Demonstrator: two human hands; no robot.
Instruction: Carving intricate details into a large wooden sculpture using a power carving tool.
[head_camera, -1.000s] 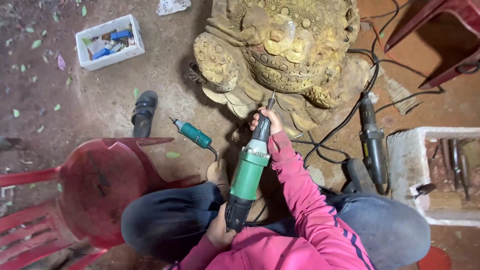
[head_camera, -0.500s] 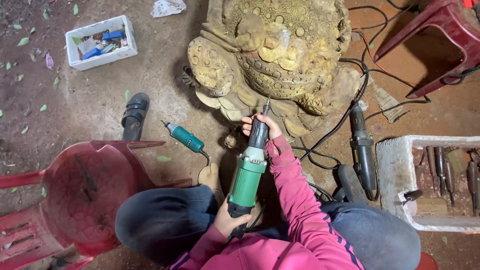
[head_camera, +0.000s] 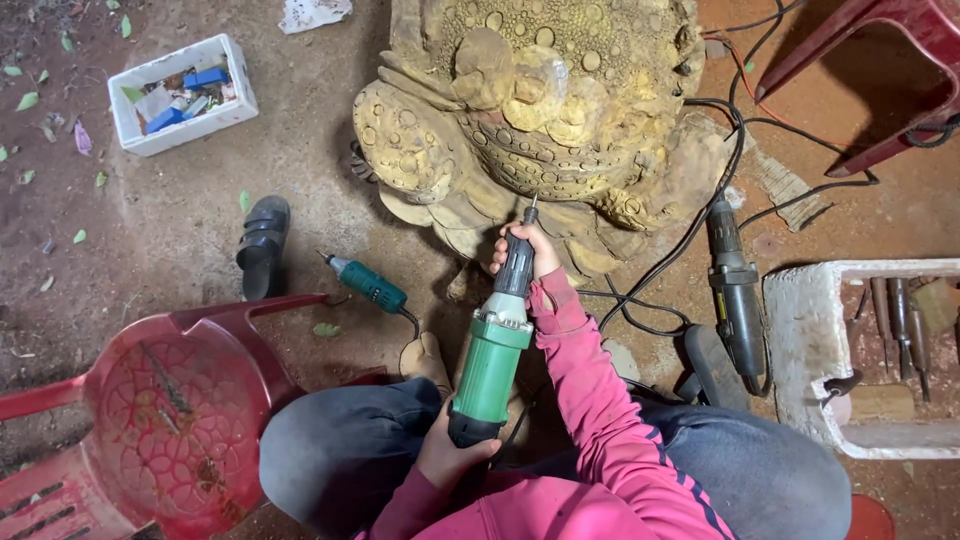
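A large tan wooden carving of a toad (head_camera: 540, 110), covered in round bumps, stands on the dirt floor. I hold a green and black die grinder (head_camera: 497, 340) with its thin bit touching the carving's lower front. My right hand (head_camera: 530, 255) grips the black nose of the tool near the bit. My left hand (head_camera: 452, 458) grips its rear end, close to my lap. Both arms wear pink sleeves; my knees in dark trousers frame the tool.
A small teal rotary tool (head_camera: 368, 282) and a black sandal (head_camera: 263, 245) lie left. A dark grinder (head_camera: 738, 295) with black cables lies right, by a white box of chisels (head_camera: 805, 350). A red plastic chair (head_camera: 150, 410) sits lower left; a white box (head_camera: 180, 92) upper left.
The view has shifted a little toward the carving. Both hands keep their grip, and the bit stays on the carving's lower front.
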